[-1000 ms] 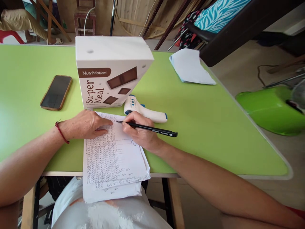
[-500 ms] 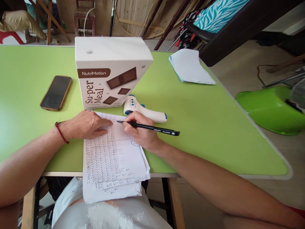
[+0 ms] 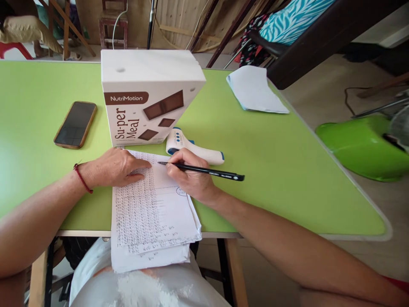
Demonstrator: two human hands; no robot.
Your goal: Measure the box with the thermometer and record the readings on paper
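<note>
the person is, as far as i can judge, in the middle of marking or writing on a sheet: the right hand is holding a black pen, its fingers pinching the barrel close to the point, while the left hand is resting on the papers, index finger and thumb spreading apart, the others partly hiding from me. the pen's tip is touching or hovering over the sheet, i can't tell which, just right of the left index fingertip. the next stroke seems to be calling for a light pinch and for the left fingers to be holding the stack down, since its near end is overhanging the green tabletop. a white box is standing just beyond the papers, and a white-and-blue thermometer is lying just past the right hand.
</note>
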